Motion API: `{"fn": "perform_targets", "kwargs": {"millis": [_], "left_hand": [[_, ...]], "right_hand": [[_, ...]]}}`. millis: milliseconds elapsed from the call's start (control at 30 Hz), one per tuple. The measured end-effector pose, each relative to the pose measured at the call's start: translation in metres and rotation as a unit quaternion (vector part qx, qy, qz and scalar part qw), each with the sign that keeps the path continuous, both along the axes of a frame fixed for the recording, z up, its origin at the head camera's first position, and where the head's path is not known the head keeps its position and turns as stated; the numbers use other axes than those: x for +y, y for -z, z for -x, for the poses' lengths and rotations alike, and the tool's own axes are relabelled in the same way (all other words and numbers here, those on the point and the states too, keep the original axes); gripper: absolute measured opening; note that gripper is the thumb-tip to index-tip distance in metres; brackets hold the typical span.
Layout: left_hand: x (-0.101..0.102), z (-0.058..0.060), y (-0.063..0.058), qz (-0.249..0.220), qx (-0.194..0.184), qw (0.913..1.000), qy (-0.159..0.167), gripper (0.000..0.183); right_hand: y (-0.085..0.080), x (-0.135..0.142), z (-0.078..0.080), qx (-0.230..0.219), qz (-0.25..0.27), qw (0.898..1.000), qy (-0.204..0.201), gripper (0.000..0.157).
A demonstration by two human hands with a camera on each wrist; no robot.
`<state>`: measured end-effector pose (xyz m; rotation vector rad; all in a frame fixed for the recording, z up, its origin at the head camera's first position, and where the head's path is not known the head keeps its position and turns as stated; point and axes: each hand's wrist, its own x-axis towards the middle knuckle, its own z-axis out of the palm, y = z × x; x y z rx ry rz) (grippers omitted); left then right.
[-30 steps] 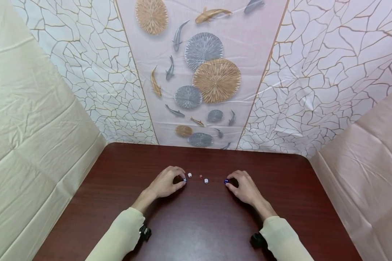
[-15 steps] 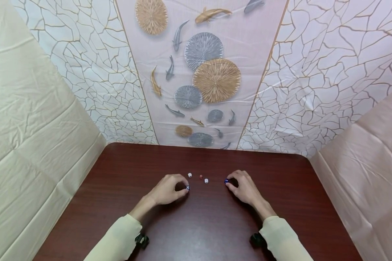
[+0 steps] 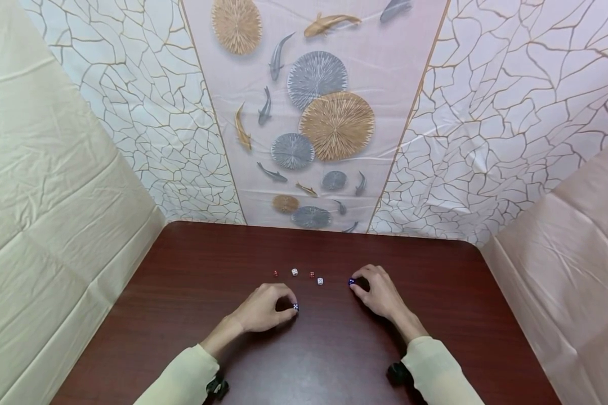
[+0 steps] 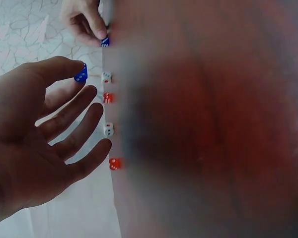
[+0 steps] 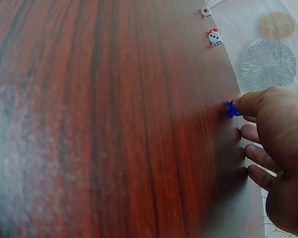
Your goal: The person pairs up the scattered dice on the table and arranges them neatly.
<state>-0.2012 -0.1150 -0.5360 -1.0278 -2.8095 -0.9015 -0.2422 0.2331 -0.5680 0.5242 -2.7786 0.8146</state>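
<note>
My left hand (image 3: pixel 263 307) pinches a blue die (image 4: pixel 81 73) between thumb and index finger, its other fingers spread loosely in the left wrist view. Farther right, my right hand (image 3: pixel 379 289) grips another blue die (image 3: pixel 352 281) at the tabletop between thumb and forefinger. Between and beyond the hands lie a red die (image 3: pixel 276 273), a white die (image 3: pixel 294 272), a second red die (image 3: pixel 312 275) and a second white die (image 3: pixel 320 281). The right wrist view shows only a sliver of the right hand's die, the thumb covering the rest.
The dark red-brown table (image 3: pixel 314 360) is glossy. Behind it hangs a patterned cloth (image 3: pixel 334 124) with fish and round leaf prints. Plain cream cloth (image 3: pixel 56 197) closes the left side, and a similar cloth (image 3: pixel 577 270) the right.
My left hand has drawn its blue die toward me and slightly right, uncovering the leftmost red die. The right hand and its die have stayed in place.
</note>
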Motion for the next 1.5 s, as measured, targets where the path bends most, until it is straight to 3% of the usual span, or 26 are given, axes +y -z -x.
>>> {"fn": "perform_targets", "kwargs": {"millis": [433,1033,1200,1500], "left_hand": [[0.009,-0.022,0.004,0.013,-0.036,0.9992,0.015,0.009],[0.017,-0.035,0.008,0.021,-0.043,0.9980,0.042,0.011],[0.017,-0.042,0.010,0.027,-0.030,0.9977,0.055,0.009],[0.018,-0.054,0.013,0.043,0.027,0.9964,0.068,0.012]], "right_hand": [[0.003,0.000,0.001,0.004,0.001,1.000,0.003,0.017],[0.003,-0.001,0.001,0.004,0.000,1.000,0.000,0.014],[0.003,-0.001,0.001,0.002,-0.001,1.000,-0.001,0.014],[0.003,0.000,0.000,0.002,-0.002,1.000,-0.001,0.015]]}}
